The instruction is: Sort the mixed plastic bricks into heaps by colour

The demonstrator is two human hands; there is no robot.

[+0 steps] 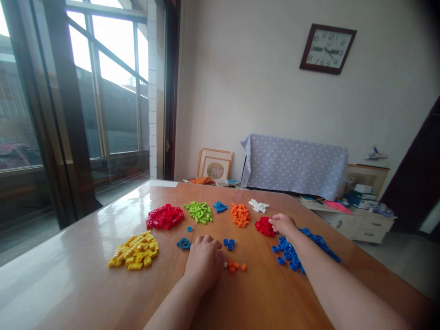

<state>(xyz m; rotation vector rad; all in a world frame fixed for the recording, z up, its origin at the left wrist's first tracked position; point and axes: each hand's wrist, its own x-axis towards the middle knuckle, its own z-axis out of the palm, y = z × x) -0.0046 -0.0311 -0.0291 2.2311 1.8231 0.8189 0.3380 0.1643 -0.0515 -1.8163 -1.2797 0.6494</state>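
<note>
Small plastic bricks lie sorted by colour on a wooden table [85, 275]. My left hand [205, 260] rests knuckles up near the table's middle, fingers curled under; whatever is inside is hidden. Close to it are a few orange bricks [234, 266], some blue rings [228, 244] and a small blue pile [184, 244]. My right hand [283, 224] reaches forward, its fingertips pinched at the edge of a small red pile [264, 226]. Its forearm lies across a spread of blue rings [288, 254].
Farther off lie piles of yellow [135, 250], red [165, 216], green [199, 211], blue [219, 206], orange [240, 214] and white [258, 206] bricks. A dotted cloth [295, 165] covers something behind the table. Windows stand left; a clock [327, 48] hangs on the wall.
</note>
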